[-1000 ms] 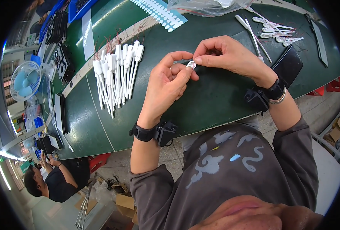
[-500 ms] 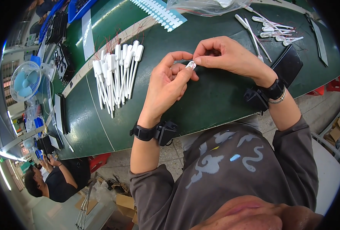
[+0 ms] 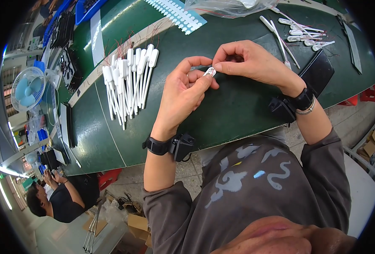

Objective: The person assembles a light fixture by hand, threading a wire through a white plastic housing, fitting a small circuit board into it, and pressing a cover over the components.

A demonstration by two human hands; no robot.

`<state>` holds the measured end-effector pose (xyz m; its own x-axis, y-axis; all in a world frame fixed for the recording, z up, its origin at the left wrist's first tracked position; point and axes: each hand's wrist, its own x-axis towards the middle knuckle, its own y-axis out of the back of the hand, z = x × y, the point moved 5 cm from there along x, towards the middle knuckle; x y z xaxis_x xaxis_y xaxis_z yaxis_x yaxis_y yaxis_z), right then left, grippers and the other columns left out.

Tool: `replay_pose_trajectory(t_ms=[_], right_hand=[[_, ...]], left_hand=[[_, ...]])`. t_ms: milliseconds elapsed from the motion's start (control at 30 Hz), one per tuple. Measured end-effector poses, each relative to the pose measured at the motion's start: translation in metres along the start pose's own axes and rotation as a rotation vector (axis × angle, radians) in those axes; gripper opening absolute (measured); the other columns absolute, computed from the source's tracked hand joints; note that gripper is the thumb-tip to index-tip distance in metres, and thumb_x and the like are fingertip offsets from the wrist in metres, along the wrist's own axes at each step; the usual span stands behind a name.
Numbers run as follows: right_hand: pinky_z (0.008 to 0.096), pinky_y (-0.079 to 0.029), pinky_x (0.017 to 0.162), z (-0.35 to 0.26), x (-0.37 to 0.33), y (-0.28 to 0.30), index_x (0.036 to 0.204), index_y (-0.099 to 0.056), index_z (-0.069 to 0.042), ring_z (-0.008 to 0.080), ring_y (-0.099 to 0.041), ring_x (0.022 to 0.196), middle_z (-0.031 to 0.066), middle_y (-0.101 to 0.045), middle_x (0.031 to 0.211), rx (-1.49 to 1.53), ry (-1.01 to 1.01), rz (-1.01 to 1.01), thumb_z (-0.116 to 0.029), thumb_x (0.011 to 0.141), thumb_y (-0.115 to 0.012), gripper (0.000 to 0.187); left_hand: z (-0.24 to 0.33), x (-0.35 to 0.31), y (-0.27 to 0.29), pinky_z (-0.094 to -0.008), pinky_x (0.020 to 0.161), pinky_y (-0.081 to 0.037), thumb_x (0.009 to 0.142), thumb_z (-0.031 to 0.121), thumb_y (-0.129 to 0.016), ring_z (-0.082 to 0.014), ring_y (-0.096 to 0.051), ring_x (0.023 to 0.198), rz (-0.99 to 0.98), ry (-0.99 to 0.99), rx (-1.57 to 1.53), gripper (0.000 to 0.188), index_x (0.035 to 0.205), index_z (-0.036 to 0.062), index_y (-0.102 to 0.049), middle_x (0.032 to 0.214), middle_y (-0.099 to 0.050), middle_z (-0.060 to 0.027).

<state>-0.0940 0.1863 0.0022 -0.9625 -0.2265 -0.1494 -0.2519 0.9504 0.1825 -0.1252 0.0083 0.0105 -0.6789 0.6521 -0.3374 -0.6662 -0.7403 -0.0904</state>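
Observation:
Between the thumb and fingers of my left hand is a small white rounded plastic part, its end showing past the thumb. My right hand meets it from the right, thumb and forefinger pinched together at the part's edge. Whatever lies in that pinch is too small to make out. To the left lies a bunch of white plastic sticks with wide rounded heads and thin red wires. Several similar wired white pieces are scattered at the far right, with two loose white sticks beside them.
A blue sheet of white stickers and a clear plastic bag lie at the table's far side. A black phone-like slab rests near my right wrist. At left stand a fan and a seated person.
Almost nothing differs. The white part has tilted very slightly in my left fingers, while both hands keep their place.

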Motion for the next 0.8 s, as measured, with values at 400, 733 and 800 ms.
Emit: replay_pose_trajectory(t_ms=[400,733,800], right_hand=[[0.0213,-0.04,0.067,-0.002,0.0,-0.005,0.098,-0.066,-0.003,0.0022,-0.048,0.075,-0.0059,-0.058,0.082,0.002,0.009,0.007,-0.02,0.096,-0.069,0.018],[0.0236,-0.034,0.06,-0.002,-0.001,-0.011,0.093,-0.06,-0.004,0.0036,-0.04,0.067,-0.0062,-0.048,0.073,-0.038,0.012,0.044,-0.015,0.092,-0.067,0.014],[0.0233,-0.034,0.06,-0.003,-0.002,-0.011,0.093,-0.059,-0.004,0.0035,-0.04,0.067,-0.0062,-0.047,0.072,-0.059,-0.003,0.043,-0.014,0.092,-0.066,0.013]], left_hand=[[-0.005,0.003,-0.002,-0.0191,0.064,-0.044,0.094,0.006,-0.063,-0.0021,-0.059,0.073,0.11,-0.105,0.162,0.035,0.127,-0.0016,-0.055,0.087,-0.073,-0.0054],[-0.007,0.003,-0.003,-0.0233,0.067,-0.048,0.092,0.005,-0.063,-0.0058,-0.062,0.075,0.165,-0.186,0.281,0.035,0.126,-0.0008,-0.057,0.084,-0.072,-0.0068],[-0.008,0.004,-0.002,-0.0228,0.067,-0.048,0.092,0.005,-0.063,-0.0055,-0.062,0.075,0.16,-0.185,0.311,0.035,0.126,-0.001,-0.057,0.085,-0.073,-0.0063]])
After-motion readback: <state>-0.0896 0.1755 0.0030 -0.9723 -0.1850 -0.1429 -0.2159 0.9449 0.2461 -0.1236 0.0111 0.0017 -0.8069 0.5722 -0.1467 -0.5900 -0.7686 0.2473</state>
